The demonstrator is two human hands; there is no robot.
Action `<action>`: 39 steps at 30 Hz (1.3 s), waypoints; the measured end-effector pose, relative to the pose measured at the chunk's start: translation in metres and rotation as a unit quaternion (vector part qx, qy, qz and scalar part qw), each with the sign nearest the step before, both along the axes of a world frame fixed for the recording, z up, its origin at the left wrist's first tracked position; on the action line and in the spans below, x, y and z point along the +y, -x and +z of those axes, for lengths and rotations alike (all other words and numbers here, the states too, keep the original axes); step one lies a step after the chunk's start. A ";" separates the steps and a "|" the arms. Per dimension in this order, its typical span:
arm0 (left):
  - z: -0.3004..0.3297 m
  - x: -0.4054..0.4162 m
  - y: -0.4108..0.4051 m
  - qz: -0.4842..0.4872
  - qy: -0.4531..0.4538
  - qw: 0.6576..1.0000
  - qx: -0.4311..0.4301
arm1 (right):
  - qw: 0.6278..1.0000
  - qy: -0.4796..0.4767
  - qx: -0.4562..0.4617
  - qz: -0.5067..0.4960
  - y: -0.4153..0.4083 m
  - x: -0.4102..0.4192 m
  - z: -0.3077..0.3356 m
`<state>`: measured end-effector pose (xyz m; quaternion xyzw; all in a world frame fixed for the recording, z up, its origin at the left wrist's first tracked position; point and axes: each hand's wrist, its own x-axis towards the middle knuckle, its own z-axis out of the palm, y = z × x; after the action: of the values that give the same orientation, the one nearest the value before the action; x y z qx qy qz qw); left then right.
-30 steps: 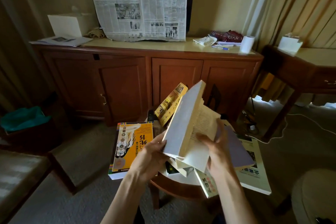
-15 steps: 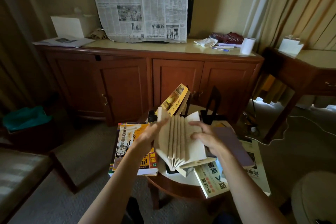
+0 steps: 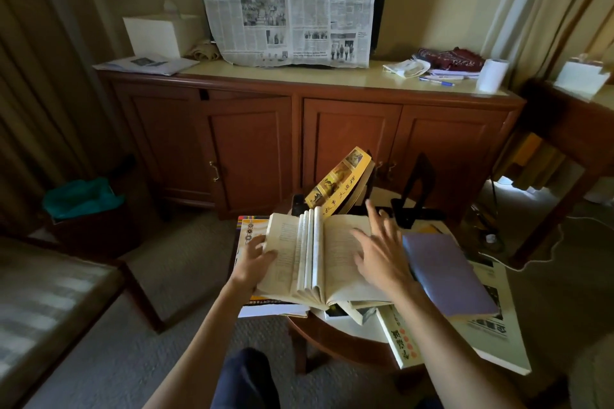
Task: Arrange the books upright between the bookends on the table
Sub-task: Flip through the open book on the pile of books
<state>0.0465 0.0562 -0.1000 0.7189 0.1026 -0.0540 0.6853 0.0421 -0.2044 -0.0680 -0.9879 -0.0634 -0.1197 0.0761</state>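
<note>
While the left hand (image 3: pixel 254 257) grips the open book (image 3: pixel 319 262) and the right hand (image 3: pixel 382 254) hovers spread, its floppy pages likely need closing, then gripping by the spine.

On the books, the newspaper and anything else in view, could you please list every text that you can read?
Yellow book: large black characters along the cover, too blurred to read.
Green-white book: large upside-down characters, unreadable.
Newspaper: headlines and columns too small.
Open book: print too small.
Nothing can be quoted.

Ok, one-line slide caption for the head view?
Left hand grips an open book lying on the pile; right hand hovers open above its pages.
</note>
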 end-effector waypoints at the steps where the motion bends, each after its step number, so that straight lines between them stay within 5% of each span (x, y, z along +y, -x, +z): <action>1: 0.000 0.000 -0.002 0.010 -0.011 1.000 -0.018 | 0.998 0.048 -0.005 0.039 0.002 0.007 0.003; 7: -0.016 0.015 -0.005 0.064 -0.045 0.993 -0.083 | 0.984 -0.040 0.024 0.172 0.019 0.041 -0.001; 9: -0.024 0.016 -0.004 0.067 -0.189 0.974 -0.109 | 0.977 -0.062 0.064 0.194 0.022 0.047 -0.003; 11: -0.039 0.011 -0.002 0.021 -0.414 0.898 -0.147 | 0.968 -0.068 0.110 0.214 0.026 0.048 -0.008; 13: -0.054 0.008 0.003 -0.042 -0.497 0.856 -0.138 | 0.968 -0.044 0.108 0.220 0.029 0.047 -0.016; 22: -0.068 0.006 0.007 -0.060 -0.511 0.850 -0.117 | 0.975 0.049 0.098 0.191 0.029 0.038 -0.031; 26: -0.067 0.001 0.007 -0.048 -0.506 0.855 -0.105 | 0.966 -0.012 0.156 0.208 0.029 0.042 -0.017; 34: -0.065 -0.002 0.009 -0.050 -0.511 0.853 -0.092 | 0.974 0.013 -0.060 0.218 0.042 0.074 -0.033; 39: -0.063 -0.001 0.010 -0.051 -0.508 0.855 -0.090 | 0.960 -0.237 -0.123 0.086 0.038 0.057 -0.036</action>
<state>0.0369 0.0548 -0.1633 0.9731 0.0166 0.0360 0.2268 0.0039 -0.1475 -0.1045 -0.9100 -0.1265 -0.2446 0.3098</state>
